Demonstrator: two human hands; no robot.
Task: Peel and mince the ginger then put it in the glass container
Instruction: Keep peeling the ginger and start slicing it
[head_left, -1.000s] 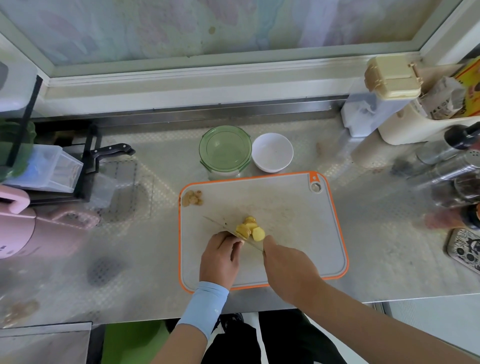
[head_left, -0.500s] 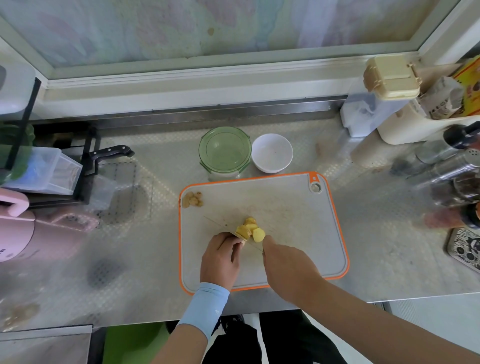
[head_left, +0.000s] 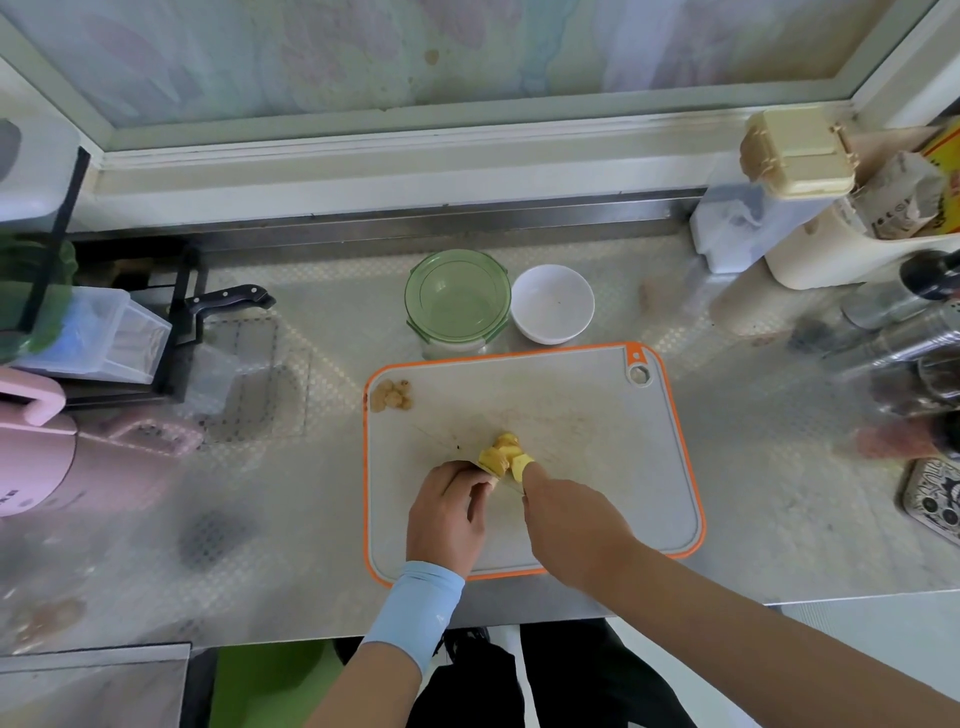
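Observation:
Peeled yellow ginger (head_left: 501, 454) lies in chunks near the middle of the grey, orange-rimmed cutting board (head_left: 597, 415). My left hand (head_left: 447, 514) has its fingers curled on the ginger's left end and holds it down. My right hand (head_left: 571, 525) grips a knife whose handle is hidden in the fist. The thin blade (head_left: 457, 448) runs up and left across the ginger and shows only faintly. A small pile of brown peel (head_left: 390, 396) sits at the board's far left corner. The glass container (head_left: 457, 301), with a green clip lid on it, stands just behind the board.
A white bowl (head_left: 552, 304) stands right of the container. A black-handled knife (head_left: 228, 300) sticks out of a rack at the left, near a pink appliance (head_left: 36, 457). Bottles and steel jars (head_left: 904, 332) crowd the right side. The counter's front edge lies just below the board.
Both hands stay at the ginger with only small shifts. The ginger chunks have shifted slightly, and the blade shows less clearly than before.

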